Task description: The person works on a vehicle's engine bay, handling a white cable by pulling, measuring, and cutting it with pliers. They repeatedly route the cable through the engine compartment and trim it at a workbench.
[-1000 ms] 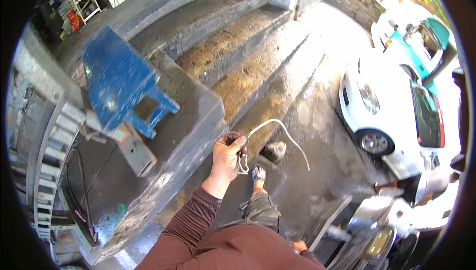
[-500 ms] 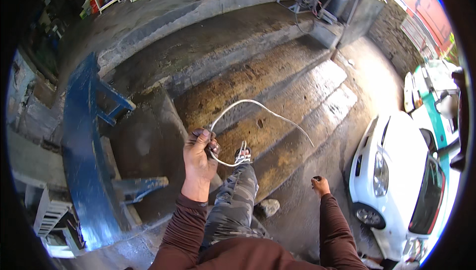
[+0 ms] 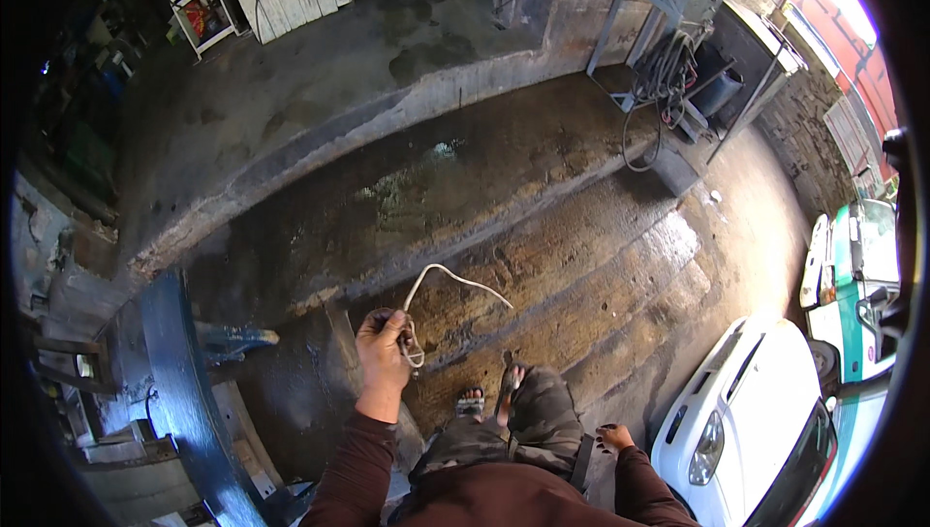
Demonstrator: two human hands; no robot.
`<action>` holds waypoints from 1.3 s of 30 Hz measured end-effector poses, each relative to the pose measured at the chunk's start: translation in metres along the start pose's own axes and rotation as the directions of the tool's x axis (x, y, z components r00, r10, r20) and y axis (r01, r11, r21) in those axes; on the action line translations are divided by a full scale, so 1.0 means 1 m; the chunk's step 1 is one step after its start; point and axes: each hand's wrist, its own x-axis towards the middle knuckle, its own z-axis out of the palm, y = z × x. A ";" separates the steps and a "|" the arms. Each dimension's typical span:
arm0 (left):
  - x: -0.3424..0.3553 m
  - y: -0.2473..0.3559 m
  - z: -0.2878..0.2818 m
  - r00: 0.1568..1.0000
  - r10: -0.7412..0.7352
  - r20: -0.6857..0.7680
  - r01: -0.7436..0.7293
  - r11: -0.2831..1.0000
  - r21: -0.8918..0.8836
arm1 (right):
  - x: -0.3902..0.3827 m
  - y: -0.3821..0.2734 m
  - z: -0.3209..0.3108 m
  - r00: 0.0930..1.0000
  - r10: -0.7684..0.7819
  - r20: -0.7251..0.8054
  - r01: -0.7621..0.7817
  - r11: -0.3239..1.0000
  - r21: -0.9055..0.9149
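Note:
A thin whitish cord [image 3: 433,269] is gripped in my left hand [image 3: 383,357], which is raised in front of me. From the closed fist one end arcs forward and to the right, while a short loop hangs below the fingers. It looks like a cable or a string; its exact kind cannot be made out. My right hand [image 3: 612,438] hangs low beside my right thigh, with its fingers loosely bent and a little apart. Nothing shows in it.
Worn, wet concrete steps [image 3: 542,280] rise ahead to a raised floor. At my left stands a blue bench [image 3: 199,401]. A white car [image 3: 746,411] is parked close on the right, with a green and white vehicle [image 3: 857,299] behind it. Coiled hoses [image 3: 668,72] hang at the far right.
My feet have moved up the steps and the view has shifted forward. The cord's free end now reaches less far from my left hand. My right hand has come nearer my thigh.

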 end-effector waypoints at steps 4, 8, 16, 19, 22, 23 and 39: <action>0.074 0.032 0.048 0.996 0.076 -0.056 -0.077 0.997 -0.021 | 0.088 -0.056 -0.013 0.990 -0.133 0.051 0.138 0.984 -0.110; 0.117 0.072 0.110 0.987 0.064 -0.147 -0.063 0.998 0.016 | 0.126 -0.146 -0.009 0.972 -0.141 0.186 0.183 0.955 -0.233; 0.173 0.242 0.233 0.935 0.221 -0.277 -0.256 0.962 -0.098 | 0.148 -0.497 -0.070 0.554 -0.420 0.718 0.590 -0.410 -0.695; 0.198 0.287 0.266 0.922 0.242 -0.302 -0.311 0.927 -0.208 | 0.150 -0.666 -0.073 0.611 -0.626 0.485 0.658 0.061 -0.751; 0.232 0.310 0.288 0.912 0.289 -0.292 -0.373 0.880 -0.294 | 0.119 -0.812 -0.054 0.387 -0.813 0.435 0.827 0.097 -0.553; 0.244 0.317 0.300 0.912 0.284 -0.295 -0.365 0.890 -0.273 | 0.087 -0.839 -0.043 0.434 -0.811 0.391 0.817 0.172 -0.550; 0.513 0.487 0.477 0.908 0.258 -0.330 -0.270 0.963 0.010 | -0.027 -0.941 -0.106 0.973 -0.021 0.231 0.072 0.974 -0.214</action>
